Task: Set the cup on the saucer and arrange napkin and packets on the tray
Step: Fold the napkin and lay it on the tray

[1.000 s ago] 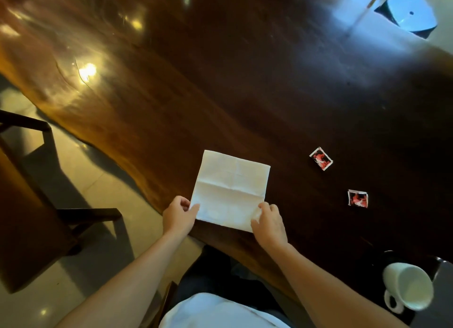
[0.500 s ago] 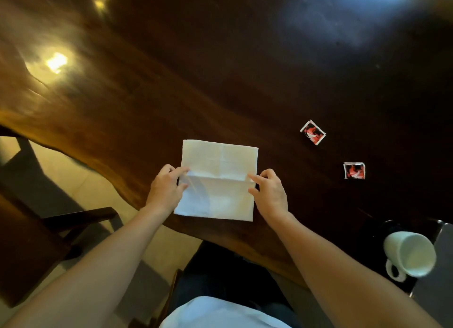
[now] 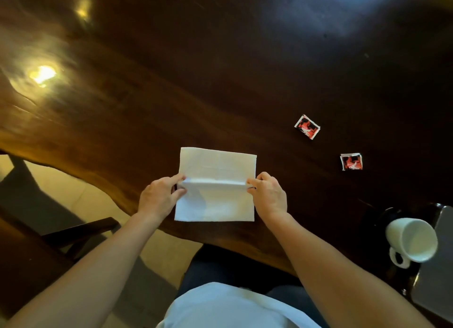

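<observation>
A white paper napkin [image 3: 217, 164] lies on the dark wooden table [image 3: 220, 82] near its front edge. My left hand [image 3: 160, 196] pinches the napkin's left side and my right hand [image 3: 268, 195] pinches its right side, with the near half lifted and rolled forward along a crease. Two small red-and-black packets lie to the right, one farther [image 3: 307, 127] and one nearer [image 3: 351, 161]. A white cup [image 3: 411, 239] lies tipped on its side on a dark saucer [image 3: 382, 217] at the lower right. Beside the cup is a grey tray [image 3: 438, 278].
The table's wavy front edge runs from the left down to the lower right. A dark wooden chair [image 3: 73, 234] stands over the pale floor at the lower left. My lap and white shirt fill the bottom middle.
Both hands moved from the napkin's near corners up along its sides, carrying the near edge forward into a fold. The view tilted down and closer.
</observation>
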`<state>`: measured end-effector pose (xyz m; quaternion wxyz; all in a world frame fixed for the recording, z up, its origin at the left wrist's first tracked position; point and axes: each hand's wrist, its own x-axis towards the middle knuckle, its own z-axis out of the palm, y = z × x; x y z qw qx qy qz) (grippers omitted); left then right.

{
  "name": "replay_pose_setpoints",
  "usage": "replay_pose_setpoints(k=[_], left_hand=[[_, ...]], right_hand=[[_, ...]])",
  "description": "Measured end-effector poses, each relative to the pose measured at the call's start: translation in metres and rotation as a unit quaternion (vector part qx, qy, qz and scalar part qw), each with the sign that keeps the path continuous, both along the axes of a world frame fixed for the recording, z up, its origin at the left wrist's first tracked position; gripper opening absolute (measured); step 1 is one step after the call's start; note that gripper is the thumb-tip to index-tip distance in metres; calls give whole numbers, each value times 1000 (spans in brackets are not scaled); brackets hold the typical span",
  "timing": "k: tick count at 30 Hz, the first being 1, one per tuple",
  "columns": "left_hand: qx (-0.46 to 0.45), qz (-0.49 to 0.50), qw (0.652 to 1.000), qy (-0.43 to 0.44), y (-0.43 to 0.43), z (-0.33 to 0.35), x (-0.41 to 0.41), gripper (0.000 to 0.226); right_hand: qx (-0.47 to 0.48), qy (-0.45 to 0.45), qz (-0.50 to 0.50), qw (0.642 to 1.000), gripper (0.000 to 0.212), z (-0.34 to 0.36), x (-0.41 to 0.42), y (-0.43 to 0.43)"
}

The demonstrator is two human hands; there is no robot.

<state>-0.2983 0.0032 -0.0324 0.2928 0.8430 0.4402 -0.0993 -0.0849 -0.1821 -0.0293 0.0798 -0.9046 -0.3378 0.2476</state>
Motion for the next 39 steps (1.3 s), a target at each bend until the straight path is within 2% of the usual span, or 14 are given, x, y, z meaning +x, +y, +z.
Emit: replay_pose_setpoints(k=[10,16,18,21,23,25,27,29,32,34,37,39], left_hand=[[19,-40,999,16,6,7,13,26],[-11,-75,997,12,19,16,31,18],[-57,-50,997,-31,24,23,34,19],[-220,57,968,-108,25,39,42,20],[-242,69,959,-128,24,46,52,22],[-240,93,954,-151,24,54,62,25],[-262,129,937,-190,23,61,72,32],[-308,184,910,-206,18,67,84,41],[-371,308,864,-145,6,68,107,43],[-402,365,835,-91,2,66,114,48],[-513,371,772,-62,3,69,111,54],[-569,338,747,-64,6,72,104,58]], right_hand=[[-43,-13,40,998,13,3,-2,-5],[2,101,-55,993,9,8,12,-5],[39,158,-73,984,4,17,27,-8],[89,204,-78,972,6,31,49,-12],[115,238,-123,956,4,39,61,-14],[144,293,-202,923,8,46,71,-14],[173,339,-271,884,13,51,74,-13],[173,335,-308,873,18,53,72,-11],[143,302,-340,879,24,54,61,-7],[133,298,-374,868,29,55,56,-6],[128,361,-424,821,22,59,58,-12],[133,409,-427,796,24,62,63,-21]])
